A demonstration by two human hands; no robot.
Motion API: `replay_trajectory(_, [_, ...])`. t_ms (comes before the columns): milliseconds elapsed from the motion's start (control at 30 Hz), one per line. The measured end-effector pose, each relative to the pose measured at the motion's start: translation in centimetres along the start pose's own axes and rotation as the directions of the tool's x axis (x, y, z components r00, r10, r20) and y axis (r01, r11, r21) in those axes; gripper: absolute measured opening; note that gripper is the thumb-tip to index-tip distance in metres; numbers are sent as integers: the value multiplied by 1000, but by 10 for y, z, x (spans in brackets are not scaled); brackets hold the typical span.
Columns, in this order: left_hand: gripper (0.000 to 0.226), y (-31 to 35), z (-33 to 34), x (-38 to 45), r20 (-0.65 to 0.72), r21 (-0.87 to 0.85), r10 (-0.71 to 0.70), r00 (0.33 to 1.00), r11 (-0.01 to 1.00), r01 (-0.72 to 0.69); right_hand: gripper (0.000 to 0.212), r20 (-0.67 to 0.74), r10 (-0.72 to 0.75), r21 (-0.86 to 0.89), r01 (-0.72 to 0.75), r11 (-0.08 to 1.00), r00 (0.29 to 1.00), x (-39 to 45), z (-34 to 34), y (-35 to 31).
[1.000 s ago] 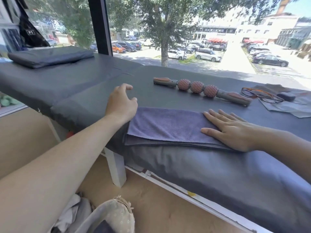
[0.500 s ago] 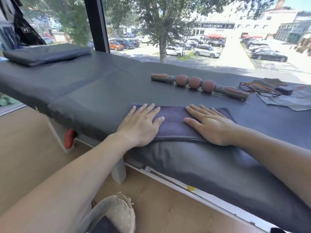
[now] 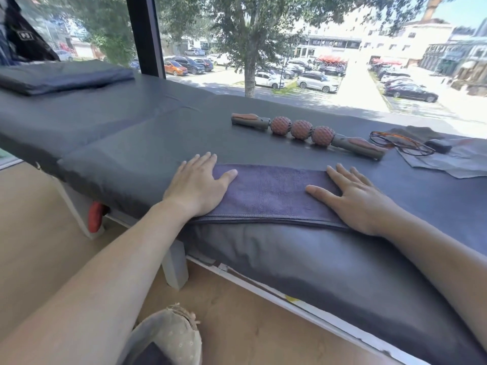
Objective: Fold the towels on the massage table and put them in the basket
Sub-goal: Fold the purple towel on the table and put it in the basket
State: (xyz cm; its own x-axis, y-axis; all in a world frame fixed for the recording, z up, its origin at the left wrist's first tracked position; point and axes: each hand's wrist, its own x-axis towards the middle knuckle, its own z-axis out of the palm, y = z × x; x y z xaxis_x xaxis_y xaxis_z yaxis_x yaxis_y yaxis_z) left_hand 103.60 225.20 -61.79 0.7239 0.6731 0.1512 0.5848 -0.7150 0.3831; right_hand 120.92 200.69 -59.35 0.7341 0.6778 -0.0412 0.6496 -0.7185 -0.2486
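Half a second ago the two hands lay close together near the middle of the purple towel (image 3: 274, 193); now they have slid apart toward its ends, and more of the cloth shows between them. A second ago the left hand was lifted off beside the towel's left end with fingers curled; it has since come down flat.

The left hand (image 3: 196, 184) rests palm down on the towel's left end, fingers straight and together, tips reaching past the far edge onto the bench (image 3: 147, 143), thumb spread out to the right across the cloth. The right hand (image 3: 361, 198) lies palm down on the right end, fingers straight and slightly fanned, pointing away and to the left, thumb stretched leftward. Neither grip pinches anything; both press flat with spread fingers.

The towel lies folded into a long strip along the near edge of the grey padded bench, its hemmed layers stacked at the front. Beyond it sits a massage roller stick (image 3: 303, 131) with three knobbed balls, and to the right a pair of glasses (image 3: 400, 143) on what looks like a grey cloth (image 3: 448, 164). At the bottom edge, on the wooden floor, shows the rim of a fabric basket (image 3: 168, 335), only partly in view.
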Motion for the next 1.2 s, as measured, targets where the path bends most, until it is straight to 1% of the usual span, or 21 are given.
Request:
replay_trajectory(100, [81,-4,-8,4,-119,-86,-129,984,989,120,112,-85,136,67,-130,989,987,3,-10,20])
replay_trajectory(167, [67,-9,-14,8,-161,-100,-143,977,987,128,108,-108,182,76,-174,982,977,1,-17,30])
replay_trajectory(267, [45,-15,-21,13,-115,-216,-141,983,970,114,81,-125,202,225,-171,959,971,-3,-22,30])
replay_trajectory(367, [39,-22,-21,16,-82,-384,-120,989,920,80,81,-83,179,344,-141,928,980,-1,-24,25])
replay_trajectory(400, [38,-23,-21,16,-99,-428,-107,989,902,55,75,-70,166,401,-125,908,984,0,-23,24])
replay_trajectory(500, [40,-26,-21,13,-212,-508,-81,974,861,-39,27,-108,106,552,-28,833,988,-3,-21,17])
replay_trajectory(533, [41,-24,-22,11,-247,-532,-84,965,845,-62,20,-152,90,584,16,812,984,-3,-21,15])
replay_trajectory(600, [39,-21,-26,7,-270,-610,-124,955,789,-70,19,-202,69,659,84,748,977,-3,-21,13])
replay_trajectory(667, [33,-19,-32,5,-259,-667,-178,949,744,-42,23,-195,74,778,108,619,978,-5,-26,11])
replay_trajectory(767, [33,-18,-38,1,-125,-752,-215,968,657,49,21,-134,126,881,60,469,983,-3,-43,12])
replay_trajectory(800, [36,-19,-38,-2,-66,-748,-206,976,657,88,21,-91,126,897,26,442,988,-2,-51,12])
replay_trajectory(867, [43,-22,-35,-4,-16,-646,-190,982,751,135,26,1,106,885,-50,462,994,-1,-66,12])
replay_trajectory(933, [43,-20,-31,-6,-80,-475,-200,977,869,139,33,48,105,831,-98,547,993,-1,-77,10])
replay_trajectory(967, [41,-17,-30,-7,-163,-382,-180,970,918,106,37,35,119,791,-100,604,992,-1,-81,7])
replay_trajectory(1000, [38,-12,-29,-10,-264,-296,-114,958,955,32,42,6,138,747,-96,658,990,-1,-84,4])
replay_trajectory(1033, [34,-5,-29,-12,-354,-232,1,935,969,-89,46,-25,157,715,-93,693,987,-1,-86,-2])
replay_trajectory(1067, [30,4,-30,-17,-399,-197,141,906,952,-235,48,-50,174,704,-89,705,983,-2,-87,-9])
replay_trajectory(1100, [31,14,-30,-21,-382,-189,279,881,910,-370,49,-66,178,702,-81,708,982,-5,-87,-16])
replay_trajectory(1133, [36,23,-30,-26,-311,-187,394,865,867,-462,49,-80,162,699,-61,713,983,-7,-85,-22])
replay_trajectory(1167, [46,31,-27,-31,-191,-170,477,858,845,-508,49,-94,138,695,-35,718,986,-9,-83,-28])
replay_trajectory(1200, [55,40,-23,-36,-45,-124,513,857,849,-514,49,-106,109,691,-5,722,988,-12,-81,-35])
